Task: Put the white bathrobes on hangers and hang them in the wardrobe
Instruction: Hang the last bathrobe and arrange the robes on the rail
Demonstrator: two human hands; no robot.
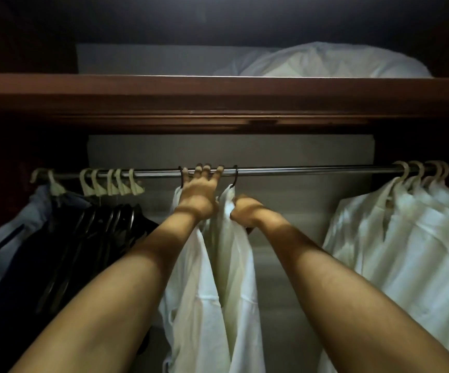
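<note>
A chrome wardrobe rail (pixel 312 170) runs across the middle of the view. My left hand (pixel 199 192) reaches up and curls its fingers over the rail, between two dark hanger hooks (pixel 235 175). Two white bathrobes (pixel 238 267) hang below those hooks, side by side. My right hand (pixel 244 211) grips the shoulder of the right-hand bathrobe just under its hook. Both forearms stretch up from the bottom of the frame. The hangers' bodies are hidden inside the cloth.
More white garments (pixel 406 238) hang on cream hangers at the rail's right end. Dark hangers (pixel 104 227) and a pale blue garment (pixel 16 224) crowd the left end. A wooden shelf (pixel 218 98) above carries white bedding (pixel 333 63).
</note>
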